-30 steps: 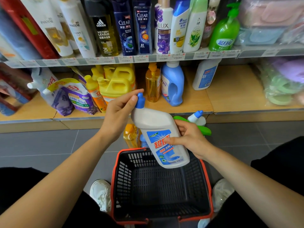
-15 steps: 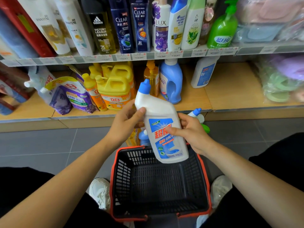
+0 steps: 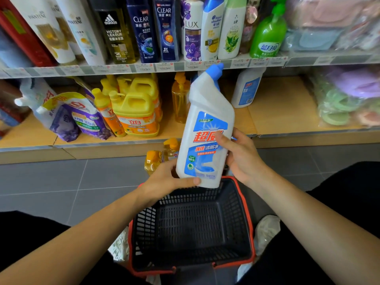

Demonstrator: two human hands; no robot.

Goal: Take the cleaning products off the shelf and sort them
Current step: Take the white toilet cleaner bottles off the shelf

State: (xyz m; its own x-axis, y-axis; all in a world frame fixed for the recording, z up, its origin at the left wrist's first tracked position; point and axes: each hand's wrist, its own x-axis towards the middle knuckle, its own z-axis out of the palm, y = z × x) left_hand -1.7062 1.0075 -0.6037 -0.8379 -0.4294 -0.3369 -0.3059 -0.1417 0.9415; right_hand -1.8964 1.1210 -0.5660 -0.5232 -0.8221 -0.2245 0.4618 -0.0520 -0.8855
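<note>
The white toilet cleaner bottle [image 3: 205, 140] with a blue cap is held nearly upright in the air, just above the far edge of the black basket [image 3: 234, 206]. The left hand [image 3: 164, 182] holds its bottom, fingers [image 3: 191, 180] curled around the base; the right hand [image 3: 244, 159] grips its right side, thumb on the label

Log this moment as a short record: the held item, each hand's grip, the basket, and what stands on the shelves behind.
held item: toilet cleaner bottle, white, blue cap up, roughly upright
left hand: grips the bottle's base
right hand: holds the bottle's right side
basket: black with a red rim, on the floor in front of the person
lower shelf: yellow detergent jugs, refill pouches
upper shelf: shampoo bottles
</note>
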